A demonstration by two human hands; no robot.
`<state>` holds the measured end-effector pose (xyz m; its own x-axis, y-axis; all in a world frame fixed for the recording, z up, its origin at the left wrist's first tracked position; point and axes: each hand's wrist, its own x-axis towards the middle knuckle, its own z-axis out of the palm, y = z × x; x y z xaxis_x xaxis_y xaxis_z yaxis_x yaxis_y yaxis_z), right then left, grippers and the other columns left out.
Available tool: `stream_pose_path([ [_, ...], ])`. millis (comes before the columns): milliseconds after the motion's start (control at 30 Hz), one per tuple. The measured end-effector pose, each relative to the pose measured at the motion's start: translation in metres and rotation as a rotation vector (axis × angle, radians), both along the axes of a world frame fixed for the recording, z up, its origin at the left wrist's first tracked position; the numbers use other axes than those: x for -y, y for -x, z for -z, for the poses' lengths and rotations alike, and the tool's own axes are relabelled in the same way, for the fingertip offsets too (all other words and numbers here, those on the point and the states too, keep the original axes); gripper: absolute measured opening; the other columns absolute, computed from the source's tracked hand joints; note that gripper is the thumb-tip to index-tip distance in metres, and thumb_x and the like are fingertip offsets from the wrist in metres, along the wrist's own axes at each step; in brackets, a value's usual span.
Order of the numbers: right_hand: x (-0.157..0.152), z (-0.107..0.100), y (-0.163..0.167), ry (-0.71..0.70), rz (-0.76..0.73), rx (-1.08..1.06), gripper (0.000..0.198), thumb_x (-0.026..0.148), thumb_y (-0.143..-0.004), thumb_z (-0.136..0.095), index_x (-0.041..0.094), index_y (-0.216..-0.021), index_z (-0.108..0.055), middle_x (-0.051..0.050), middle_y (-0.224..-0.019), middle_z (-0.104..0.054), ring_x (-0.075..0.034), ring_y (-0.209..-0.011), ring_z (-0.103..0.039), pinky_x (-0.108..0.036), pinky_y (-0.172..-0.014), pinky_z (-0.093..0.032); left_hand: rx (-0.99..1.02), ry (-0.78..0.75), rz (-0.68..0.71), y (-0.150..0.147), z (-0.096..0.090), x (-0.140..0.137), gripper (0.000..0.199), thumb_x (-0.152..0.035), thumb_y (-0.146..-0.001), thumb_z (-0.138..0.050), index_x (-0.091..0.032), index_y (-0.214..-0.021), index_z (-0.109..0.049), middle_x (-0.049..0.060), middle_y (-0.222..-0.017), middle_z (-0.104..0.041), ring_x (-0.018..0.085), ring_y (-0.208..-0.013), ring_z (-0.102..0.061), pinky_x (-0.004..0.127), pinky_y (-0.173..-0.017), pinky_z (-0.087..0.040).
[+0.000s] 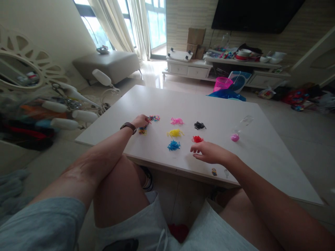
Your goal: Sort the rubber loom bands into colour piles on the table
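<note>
Mixed-colour bands (155, 118) are lying left on the white table (143, 99). Left hand (140, 121) is touching them, fingers bunched; pinch unclear. Right hand (209, 152) is poising beside red bands (197, 138), thumb parted. Light fingertip picking should be preventing snags.

Worn on the head, a camera looks forward and down onto a nearby white table (157, 101), mid-frame

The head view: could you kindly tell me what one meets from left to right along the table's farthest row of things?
Mixed-colour pile → pink pile → black pile → transparent object.
</note>
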<state>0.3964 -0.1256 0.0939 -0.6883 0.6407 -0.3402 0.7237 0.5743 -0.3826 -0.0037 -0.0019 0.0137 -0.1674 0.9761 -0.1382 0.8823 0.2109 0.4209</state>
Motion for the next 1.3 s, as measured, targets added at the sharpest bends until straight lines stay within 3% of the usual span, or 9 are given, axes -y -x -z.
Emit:
stream_pose_path([
  [267, -0.001, 0.002, -0.001, 0.001, -0.008, -0.015, 0.025, 0.028, -0.091, -0.059, 0.018, -0.11, -0.072, -0.01, -0.11, -0.076, -0.023, -0.097, -0.07, -0.03, -0.08, -0.05, 0.077, 0.0, 0.004, 0.008, -0.011, -0.002, 0.013, -0.026, -0.064, -0.073, -0.017, -0.073, -0.076, 0.005, -0.065, -0.069, 0.018, -0.064, -0.061, 0.025, -0.057, -0.044],
  [400, -0.001, 0.003, -0.001, 0.0, -0.009, -0.018, 0.025, 0.028, -0.091, -0.058, 0.018, -0.11, -0.072, -0.009, -0.11, -0.076, -0.023, -0.098, -0.07, -0.03, -0.08, -0.05, 0.13, -0.054, 0.01, 0.019, -0.013, -0.004, 0.018, -0.032, -0.067, -0.073, -0.017, -0.077, -0.076, 0.006, -0.071, -0.072, 0.017, -0.065, -0.061, 0.025, -0.058, -0.043],
  [733, -0.001, 0.004, -0.001, 0.007, 0.002, -0.004, 0.025, 0.029, -0.091, -0.059, 0.019, -0.11, -0.072, -0.01, -0.11, -0.076, -0.023, -0.096, -0.07, -0.031, -0.081, -0.051, 0.244, -0.09, 0.019, 0.019, -0.016, 0.002, 0.026, -0.038, -0.062, -0.082, -0.017, -0.075, -0.073, 0.006, -0.073, -0.071, 0.016, -0.064, -0.06, 0.027, -0.06, -0.043],
  [900, 0.0, 0.003, 0.0, -0.001, -0.004, 0.004, 0.026, 0.03, -0.091, -0.059, 0.019, -0.11, -0.072, -0.01, -0.11, -0.076, -0.023, -0.097, -0.07, -0.03, -0.08, -0.051, 0.221, -0.079, 0.012, 0.021, -0.015, 0.002, 0.031, -0.039, -0.063, -0.08, -0.017, -0.085, -0.078, 0.006, -0.075, -0.074, 0.016, -0.065, -0.061, 0.026, -0.06, -0.043],
  [1300, -0.001, 0.004, -0.001, 0.0, -0.014, -0.011, 0.026, 0.029, -0.09, -0.058, 0.018, -0.11, -0.072, -0.01, -0.11, -0.076, -0.024, -0.097, -0.07, -0.031, -0.08, -0.051, 0.217, -0.074, -0.054, 0.022, -0.015, 0.003, 0.028, -0.04, -0.06, -0.084, -0.017, -0.075, -0.08, 0.005, -0.068, -0.072, 0.016, -0.063, -0.058, 0.026, -0.058, -0.041],
])
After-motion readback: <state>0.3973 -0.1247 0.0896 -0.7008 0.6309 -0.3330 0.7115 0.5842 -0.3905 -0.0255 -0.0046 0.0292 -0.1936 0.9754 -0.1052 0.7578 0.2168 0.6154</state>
